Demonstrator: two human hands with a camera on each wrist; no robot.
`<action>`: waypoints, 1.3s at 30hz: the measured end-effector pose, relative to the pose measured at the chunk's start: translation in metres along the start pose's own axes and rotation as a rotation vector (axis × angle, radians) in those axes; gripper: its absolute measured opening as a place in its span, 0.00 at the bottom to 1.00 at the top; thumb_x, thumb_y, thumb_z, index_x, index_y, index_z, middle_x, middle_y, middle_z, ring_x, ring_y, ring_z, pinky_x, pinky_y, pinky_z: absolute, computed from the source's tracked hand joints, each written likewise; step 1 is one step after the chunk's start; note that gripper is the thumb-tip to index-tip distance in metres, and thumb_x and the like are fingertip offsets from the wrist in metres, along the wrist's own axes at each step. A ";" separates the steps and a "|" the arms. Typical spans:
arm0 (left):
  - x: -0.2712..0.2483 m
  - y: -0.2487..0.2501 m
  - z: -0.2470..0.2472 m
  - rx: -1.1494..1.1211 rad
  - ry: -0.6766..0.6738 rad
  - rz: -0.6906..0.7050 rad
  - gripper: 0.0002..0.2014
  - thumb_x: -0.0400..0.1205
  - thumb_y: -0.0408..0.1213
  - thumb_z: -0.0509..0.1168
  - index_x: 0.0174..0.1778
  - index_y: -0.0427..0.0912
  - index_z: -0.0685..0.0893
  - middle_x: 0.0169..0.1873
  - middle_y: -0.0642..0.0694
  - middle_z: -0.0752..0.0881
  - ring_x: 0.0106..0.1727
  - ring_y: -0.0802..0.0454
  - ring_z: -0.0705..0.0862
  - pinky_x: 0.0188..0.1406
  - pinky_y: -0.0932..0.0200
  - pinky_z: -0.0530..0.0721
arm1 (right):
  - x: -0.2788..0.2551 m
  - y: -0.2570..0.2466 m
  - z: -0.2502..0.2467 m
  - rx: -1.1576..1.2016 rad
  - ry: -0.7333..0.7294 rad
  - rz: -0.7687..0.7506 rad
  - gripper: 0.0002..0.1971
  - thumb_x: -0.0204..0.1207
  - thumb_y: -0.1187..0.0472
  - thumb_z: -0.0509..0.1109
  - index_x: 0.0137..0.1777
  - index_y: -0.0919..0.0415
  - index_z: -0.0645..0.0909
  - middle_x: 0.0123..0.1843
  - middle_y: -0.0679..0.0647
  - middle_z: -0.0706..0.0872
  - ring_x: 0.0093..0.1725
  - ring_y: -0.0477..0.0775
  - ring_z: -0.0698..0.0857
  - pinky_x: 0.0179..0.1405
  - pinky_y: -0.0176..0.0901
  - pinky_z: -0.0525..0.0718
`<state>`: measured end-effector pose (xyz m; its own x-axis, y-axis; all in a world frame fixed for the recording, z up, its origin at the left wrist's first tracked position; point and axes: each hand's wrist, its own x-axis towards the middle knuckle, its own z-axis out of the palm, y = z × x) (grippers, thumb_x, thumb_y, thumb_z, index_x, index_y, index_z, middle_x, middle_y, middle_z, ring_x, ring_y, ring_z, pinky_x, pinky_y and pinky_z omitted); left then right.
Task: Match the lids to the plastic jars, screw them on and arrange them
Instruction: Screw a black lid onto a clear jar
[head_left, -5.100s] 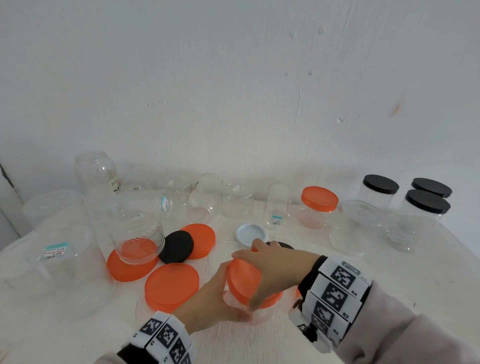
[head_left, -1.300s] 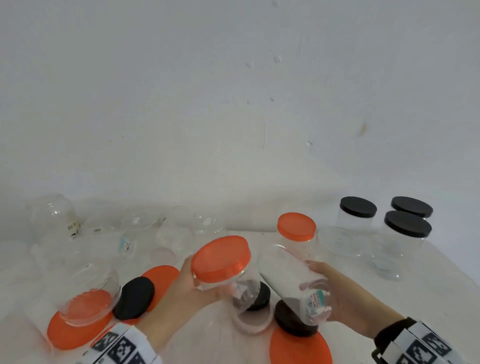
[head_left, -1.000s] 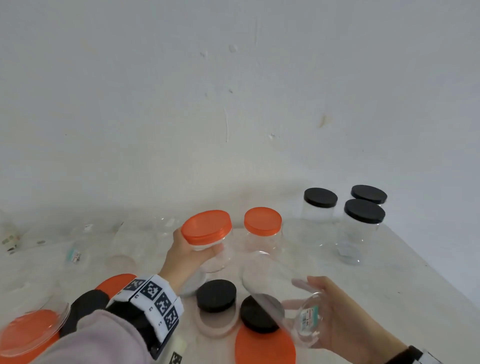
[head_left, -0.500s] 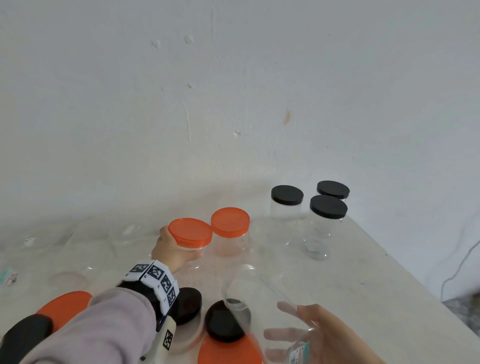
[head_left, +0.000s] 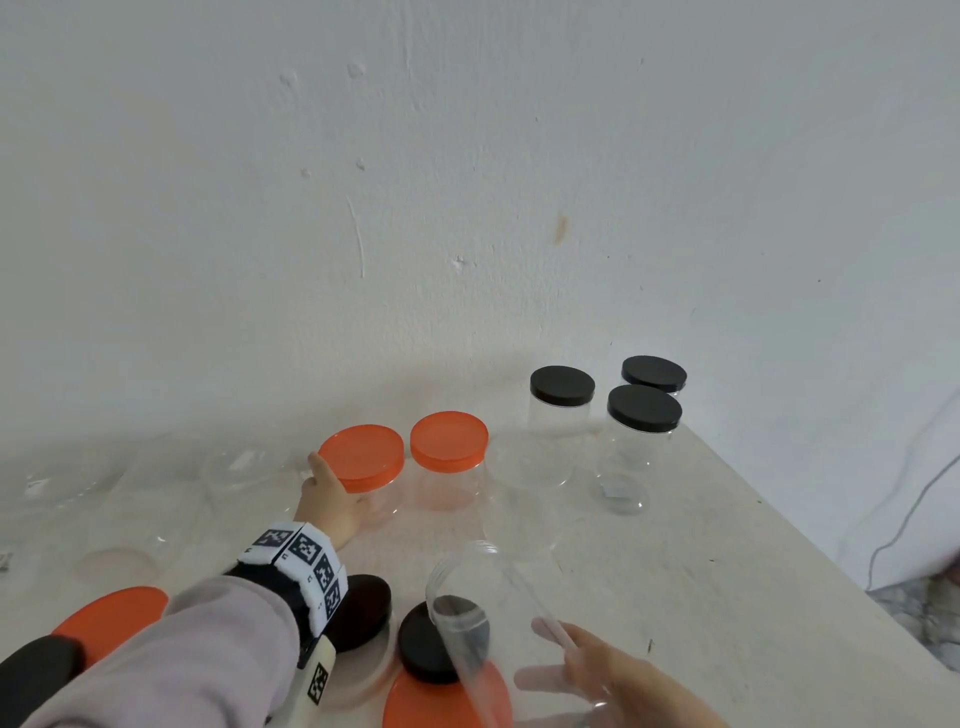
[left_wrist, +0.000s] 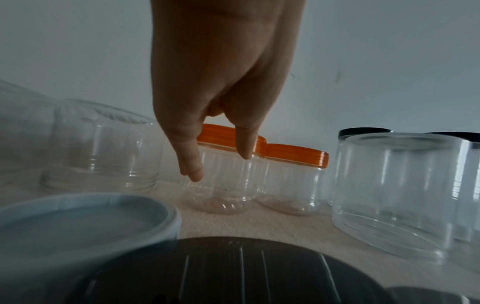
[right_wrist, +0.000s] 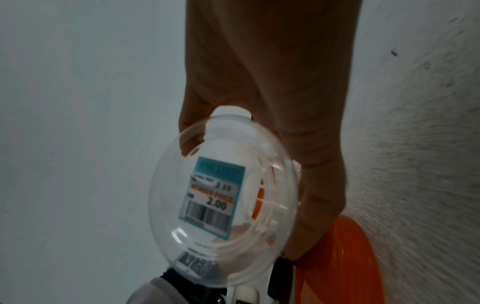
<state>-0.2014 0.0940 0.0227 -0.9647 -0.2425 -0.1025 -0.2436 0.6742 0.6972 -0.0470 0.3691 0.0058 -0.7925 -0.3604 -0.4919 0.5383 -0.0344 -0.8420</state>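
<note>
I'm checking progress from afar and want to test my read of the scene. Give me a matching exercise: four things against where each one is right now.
Things:
1. open clear jar
2. orange-lidded jar just set down
3. three black-lidded jars
4. loose black lid

Places:
A. at the table's far right corner
B. lying on a loose orange lid near the front edge
C. tilted in the right hand
D. under the left hand, beside another orange-lidded jar

Pairs: 1-C, 2-D, 3-A, 4-B
</note>
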 end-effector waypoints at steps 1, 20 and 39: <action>-0.005 0.000 0.000 0.004 -0.021 0.008 0.49 0.81 0.43 0.67 0.81 0.34 0.33 0.77 0.29 0.61 0.73 0.34 0.71 0.69 0.47 0.72 | 0.004 0.006 -0.004 -0.007 -0.008 -0.003 0.28 0.71 0.56 0.77 0.70 0.57 0.73 0.67 0.64 0.84 0.50 0.46 0.91 0.53 0.36 0.82; -0.109 -0.047 0.005 0.421 -0.489 0.481 0.31 0.85 0.52 0.55 0.83 0.49 0.53 0.80 0.55 0.56 0.82 0.56 0.52 0.80 0.62 0.51 | -0.020 0.016 0.010 0.179 -0.039 0.002 0.28 0.66 0.44 0.81 0.61 0.63 0.87 0.54 0.68 0.89 0.55 0.66 0.89 0.49 0.51 0.87; -0.114 -0.071 -0.012 0.680 -0.345 0.433 0.32 0.85 0.55 0.53 0.83 0.55 0.50 0.82 0.48 0.53 0.79 0.46 0.57 0.75 0.53 0.67 | -0.034 0.006 0.044 0.216 0.222 0.001 0.35 0.59 0.47 0.77 0.64 0.66 0.80 0.48 0.68 0.91 0.46 0.68 0.91 0.43 0.56 0.84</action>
<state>-0.0723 0.0650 -0.0067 -0.9358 0.2811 -0.2128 0.2501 0.9547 0.1614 -0.0039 0.3399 0.0270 -0.8222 -0.1486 -0.5494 0.5689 -0.2396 -0.7867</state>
